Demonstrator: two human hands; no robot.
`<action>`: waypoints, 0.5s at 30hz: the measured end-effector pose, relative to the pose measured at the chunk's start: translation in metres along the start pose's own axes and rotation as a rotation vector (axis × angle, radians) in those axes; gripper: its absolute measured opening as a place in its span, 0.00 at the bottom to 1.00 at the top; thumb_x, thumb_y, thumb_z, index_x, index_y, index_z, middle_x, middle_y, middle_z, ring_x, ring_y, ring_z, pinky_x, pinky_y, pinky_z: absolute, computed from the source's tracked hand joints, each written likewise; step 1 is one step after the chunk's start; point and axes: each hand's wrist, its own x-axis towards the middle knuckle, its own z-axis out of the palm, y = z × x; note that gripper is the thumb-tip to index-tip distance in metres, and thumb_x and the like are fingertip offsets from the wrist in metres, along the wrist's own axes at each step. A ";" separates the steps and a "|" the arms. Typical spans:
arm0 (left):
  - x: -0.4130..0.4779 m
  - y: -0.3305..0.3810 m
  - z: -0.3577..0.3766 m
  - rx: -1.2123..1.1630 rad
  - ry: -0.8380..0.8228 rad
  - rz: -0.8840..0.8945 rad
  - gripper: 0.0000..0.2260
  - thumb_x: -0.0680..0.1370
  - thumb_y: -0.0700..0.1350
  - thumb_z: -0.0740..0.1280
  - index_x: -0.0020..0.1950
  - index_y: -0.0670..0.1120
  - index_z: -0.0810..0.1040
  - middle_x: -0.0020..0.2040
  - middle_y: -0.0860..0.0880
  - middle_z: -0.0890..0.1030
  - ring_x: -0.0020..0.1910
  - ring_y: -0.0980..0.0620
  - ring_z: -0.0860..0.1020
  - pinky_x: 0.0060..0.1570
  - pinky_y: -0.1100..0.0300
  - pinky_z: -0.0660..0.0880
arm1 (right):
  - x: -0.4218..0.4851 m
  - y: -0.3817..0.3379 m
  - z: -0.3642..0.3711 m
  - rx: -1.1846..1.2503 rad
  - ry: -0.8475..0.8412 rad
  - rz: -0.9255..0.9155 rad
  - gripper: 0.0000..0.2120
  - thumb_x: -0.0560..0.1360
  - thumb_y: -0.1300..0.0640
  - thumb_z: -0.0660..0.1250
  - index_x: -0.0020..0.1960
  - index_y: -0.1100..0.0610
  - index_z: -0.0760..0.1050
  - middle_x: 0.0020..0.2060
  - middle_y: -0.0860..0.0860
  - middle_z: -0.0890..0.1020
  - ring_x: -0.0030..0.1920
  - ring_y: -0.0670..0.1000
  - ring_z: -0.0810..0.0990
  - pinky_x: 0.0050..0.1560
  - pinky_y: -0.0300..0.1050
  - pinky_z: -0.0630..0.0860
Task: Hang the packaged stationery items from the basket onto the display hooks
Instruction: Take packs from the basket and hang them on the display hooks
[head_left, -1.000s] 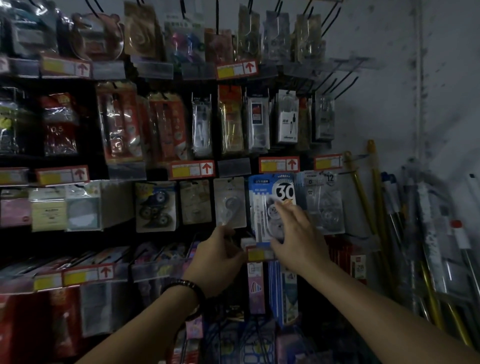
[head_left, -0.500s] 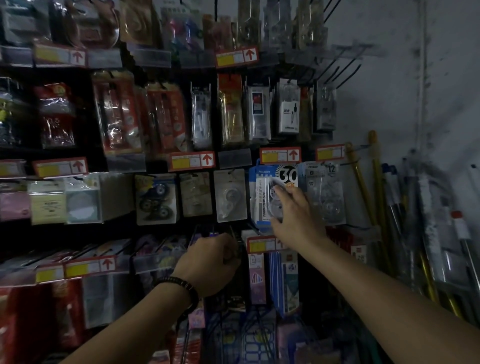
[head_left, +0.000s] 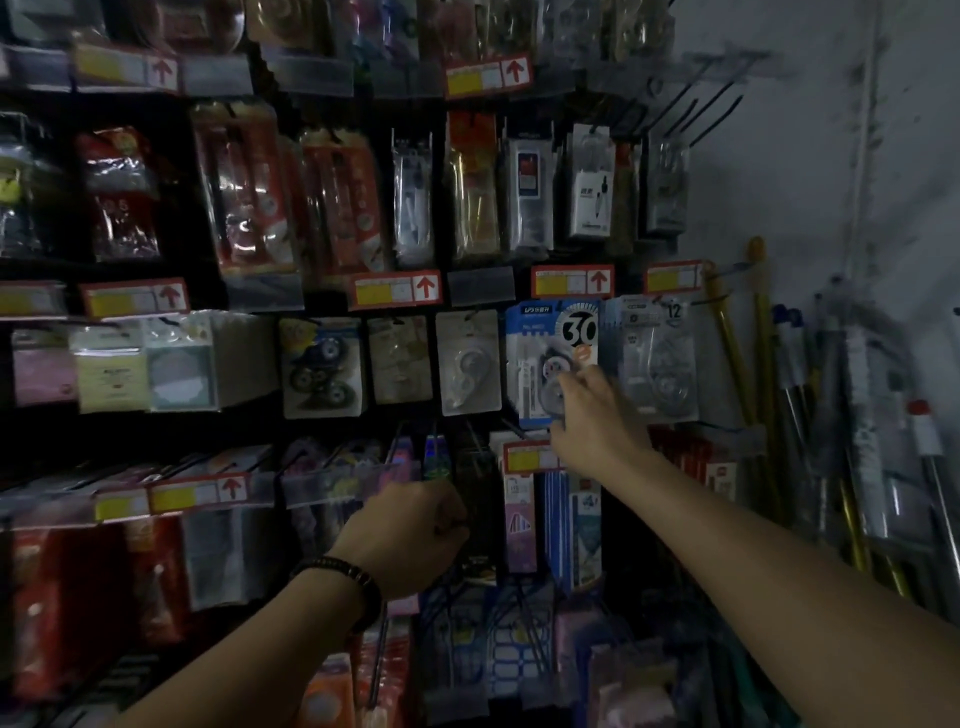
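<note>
While two hands reach toward the rack, one blue correction-tape pack (head_left: 540, 358) marked 30 sits just under a price label (head_left: 571, 281), between one white pack (head_left: 467, 364) and one clear pack (head_left: 657, 358) marked 12. The right hand (head_left: 597, 423) pinches its lower part, fingers (head_left: 569, 384) lower than half a second ago. The left hand (head_left: 408, 535) remains curled below. Its palm is hidden, so any hold cannot be told.

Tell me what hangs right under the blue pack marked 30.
A red-and-yellow price tag, then slim packs hanging below it. The right hand holding the blue pack covers the tag's right end and the pack's lower corner.
</note>
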 end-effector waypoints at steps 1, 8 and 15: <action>-0.007 -0.005 0.002 0.005 -0.006 -0.012 0.10 0.78 0.59 0.66 0.55 0.57 0.79 0.53 0.56 0.84 0.52 0.51 0.83 0.51 0.49 0.82 | -0.007 -0.002 0.003 0.004 0.025 -0.014 0.26 0.79 0.53 0.66 0.76 0.55 0.67 0.72 0.55 0.68 0.69 0.58 0.69 0.60 0.54 0.77; -0.083 -0.049 0.042 -0.017 -0.106 -0.107 0.14 0.76 0.63 0.66 0.57 0.58 0.80 0.54 0.55 0.85 0.52 0.49 0.85 0.52 0.48 0.83 | -0.108 -0.026 0.050 0.234 0.167 -0.254 0.09 0.77 0.55 0.69 0.56 0.56 0.77 0.52 0.51 0.75 0.55 0.57 0.76 0.52 0.51 0.76; -0.213 -0.102 0.138 -0.043 -0.277 -0.248 0.09 0.79 0.57 0.70 0.55 0.54 0.83 0.50 0.53 0.86 0.48 0.49 0.84 0.47 0.50 0.82 | -0.270 -0.051 0.164 0.447 -0.261 -0.229 0.06 0.79 0.54 0.68 0.55 0.52 0.77 0.49 0.49 0.78 0.50 0.53 0.78 0.48 0.51 0.77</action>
